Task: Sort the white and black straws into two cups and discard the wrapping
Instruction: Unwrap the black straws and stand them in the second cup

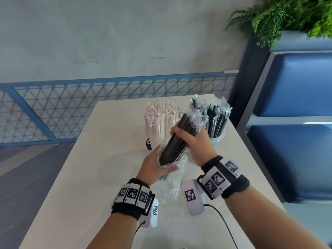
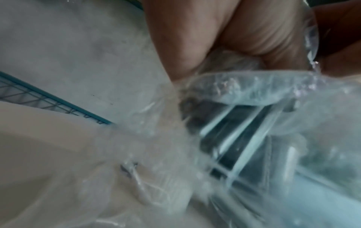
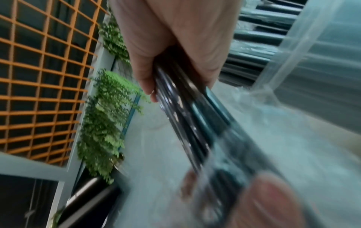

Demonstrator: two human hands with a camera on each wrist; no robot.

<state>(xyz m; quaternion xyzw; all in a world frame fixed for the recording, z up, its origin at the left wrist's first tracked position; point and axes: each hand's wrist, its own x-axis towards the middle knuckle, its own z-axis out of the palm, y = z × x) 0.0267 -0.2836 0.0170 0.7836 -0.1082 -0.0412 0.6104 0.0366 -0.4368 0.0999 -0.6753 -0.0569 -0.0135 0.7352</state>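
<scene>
A bundle of black straws [image 1: 177, 141] hangs tilted over the table, its lower part inside a clear plastic wrapping [image 1: 170, 184]. My right hand [image 1: 192, 137] grips the bundle near its upper end. My left hand [image 1: 156, 168] holds the wrapping around the bundle's lower end. In the left wrist view the wrapping [image 2: 244, 95] bunches under my fingers [image 2: 195, 46] over the dark straws [image 2: 240, 135]. The right wrist view shows my right hand's fingers [image 3: 175, 38] curled round the black straws [image 3: 195, 123]. Behind stand a cup of white straws [image 1: 161, 119] and a clear cup of wrapped black straws [image 1: 213, 119].
The light table [image 1: 100, 177] ends at the left and right edges. A blue mesh railing [image 1: 89, 97] runs behind it. A blue padded bench [image 1: 296, 141] stands at the right with a green plant [image 1: 287, 17] above. Cables trail from both wrist cameras near the front edge.
</scene>
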